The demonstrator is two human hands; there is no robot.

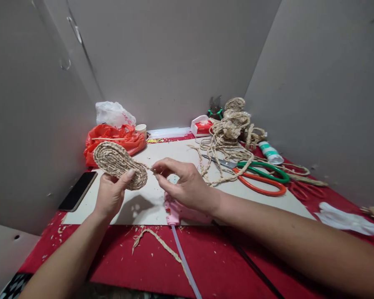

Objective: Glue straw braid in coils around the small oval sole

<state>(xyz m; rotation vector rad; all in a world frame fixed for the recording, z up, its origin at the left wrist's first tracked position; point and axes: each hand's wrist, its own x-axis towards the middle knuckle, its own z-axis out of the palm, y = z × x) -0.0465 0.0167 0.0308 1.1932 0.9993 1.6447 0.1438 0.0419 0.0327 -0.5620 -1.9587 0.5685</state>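
A coiled sole shape of braided straw cord point(112, 160) is held up over the white board point(84, 207). My left hand point(114, 191) grips its lower edge, thumb on the near face. Off the coil's right side runs a short cord end, pinched between the thumb and fingers of my right hand point(177, 178). Beneath that hand lies a pink glue gun point(173, 209), partly hidden, with a clear glue stick point(185, 261) sticking out toward me. A loose piece of braided cord point(162, 243) rests on the red cloth point(127, 265).
Scissors with green and orange handles point(262, 176) lie right, beside a tangled heap of straw cord point(233, 124). At the back are glue sticks point(170, 133), a paper cup point(141, 128) and pliers point(215, 110). A red plastic bag point(90, 149) and phone point(78, 191) sit left. Grey walls enclose the table.
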